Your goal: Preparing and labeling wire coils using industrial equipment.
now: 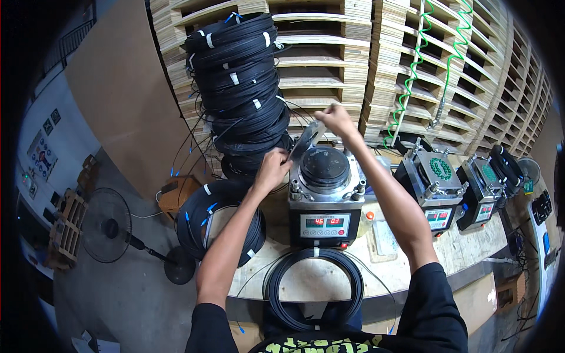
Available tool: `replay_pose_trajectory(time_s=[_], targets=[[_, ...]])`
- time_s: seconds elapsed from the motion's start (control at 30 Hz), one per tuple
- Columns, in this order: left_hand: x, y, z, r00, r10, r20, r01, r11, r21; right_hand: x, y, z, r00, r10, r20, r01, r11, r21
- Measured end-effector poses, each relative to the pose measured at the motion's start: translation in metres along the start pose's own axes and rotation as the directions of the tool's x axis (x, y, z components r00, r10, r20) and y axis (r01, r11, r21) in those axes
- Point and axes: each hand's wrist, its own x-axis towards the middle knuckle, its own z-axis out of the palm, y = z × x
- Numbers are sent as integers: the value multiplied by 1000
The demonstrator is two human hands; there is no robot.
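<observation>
Pinching a flat metal plate (305, 140) at opposite ends, fingers closed, a left hand (272, 169) and right hand (339, 121) hold it tilted by the far left edge of the machine's (325, 222) round black disc (323, 166), seemingly for steadiness and clearance.

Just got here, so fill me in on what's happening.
The person's left hand and right hand hold a tilted metal plate near the round black disc atop a machine. Its display is lit. A black cable coil lies in front, with stacked coils behind, to the left.
</observation>
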Motion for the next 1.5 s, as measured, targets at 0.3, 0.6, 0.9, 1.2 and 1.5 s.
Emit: replay_pose_trajectory(time_s=[0.3,0.6,0.9,1.2,1.5], targets=[[13,63,-35,838,-236,491,537,514,-669,-74,23,-65,995,85,60,-103,761,641],[14,24,2,845,-416,337,507,418,-754,-83,96,-54,959,49,280,-247,630,736],[-8,13,11,821,-422,384,542,362,-759,-109,100,-54,942,123,312,-298,736,608],[-25,0,27,812,-483,327,547,434,-716,-116,122,-43,933,190,307,-321,826,464],[-32,5,29,757,-614,223,586,489,-645,-120,123,-43,954,155,256,-248,886,391]])
